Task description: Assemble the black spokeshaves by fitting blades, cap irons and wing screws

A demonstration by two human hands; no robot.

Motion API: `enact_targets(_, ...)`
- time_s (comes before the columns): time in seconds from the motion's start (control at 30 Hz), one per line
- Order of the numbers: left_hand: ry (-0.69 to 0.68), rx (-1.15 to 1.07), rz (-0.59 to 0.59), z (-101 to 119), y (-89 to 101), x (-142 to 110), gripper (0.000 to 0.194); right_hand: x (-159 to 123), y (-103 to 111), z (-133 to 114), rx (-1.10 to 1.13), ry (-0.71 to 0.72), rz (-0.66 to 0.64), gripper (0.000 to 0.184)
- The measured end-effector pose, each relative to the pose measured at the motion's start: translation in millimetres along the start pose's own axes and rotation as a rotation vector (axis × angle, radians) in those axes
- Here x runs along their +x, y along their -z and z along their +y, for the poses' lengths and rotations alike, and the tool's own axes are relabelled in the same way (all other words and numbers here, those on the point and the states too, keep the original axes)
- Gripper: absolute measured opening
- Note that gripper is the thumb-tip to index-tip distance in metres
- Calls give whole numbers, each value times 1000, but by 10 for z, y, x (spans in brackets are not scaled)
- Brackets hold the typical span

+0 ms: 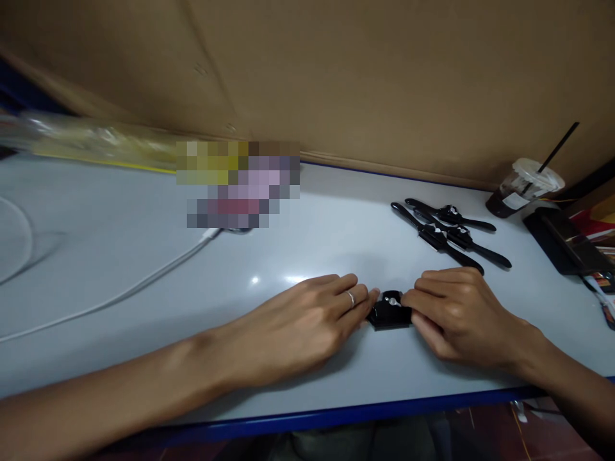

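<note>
Black glossy hand tool (pixel 390 315) with small silvery fittings on its middle lies low at the near part of the pale grey, blue-edged surface (pixel 307 378), held between two bare hands. Its flat-edged middle shows; its ends are hidden by the fingers.

At nine o'clock of it, the left hand (pixel 321 320), with a silvery ring on one finger, has its grip closed on that end, palm down, fingers bent together. At three o'clock, the right hand (pixel 461 314) has its grip clamped on the other end, fingers curled.

Toward one o'clock lie three black two-handled tools (pixel 438 238) with silvery fittings, bunched closely together. Farther out, between one and two o'clock, stands a clear plastic cup (pixel 516 192) with dark contents, a pale label and a black straw. At two o'clock is a black box-shaped object (pixel 557 243), near the cup.

Toward ten o'clock, a white cable (pixel 154 276) runs to a pixelated object (pixel 254 189); beyond is a long, clear-and-yellow plastic-wrapped bundle (pixel 106 146). A brown cardboard-like panel (pixel 355 83) rises at twelve o'clock.
</note>
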State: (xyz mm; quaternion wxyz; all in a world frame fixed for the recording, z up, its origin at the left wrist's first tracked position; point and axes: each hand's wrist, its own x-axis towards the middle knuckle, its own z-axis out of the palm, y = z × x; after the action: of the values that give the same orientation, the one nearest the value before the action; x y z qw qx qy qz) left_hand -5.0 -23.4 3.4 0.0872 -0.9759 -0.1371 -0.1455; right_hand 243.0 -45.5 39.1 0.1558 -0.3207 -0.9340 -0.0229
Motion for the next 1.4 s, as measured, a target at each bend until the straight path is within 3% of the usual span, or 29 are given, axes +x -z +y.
enact_targets(0.27,-10,-32,9,-11,0,0,33,-8,62,73,174,-96,-96,30)
enact_targets(0.4,11,-42,-17,-27,-17,-4,31,4,200,138,174,-180,-304,22)
enact_targets(0.53,52,-86,-25,-36,-16,-6,29,4,252,143,188,-185,-482,28)
enact_targets(0.93,42,-64,-50,-34,-31,-19,46,10,229,106,141,-160,-465,26)
enact_targets(1.4,67,-105,-52,-39,-4,-11,40,-8,238,97,138,-134,-467,22)
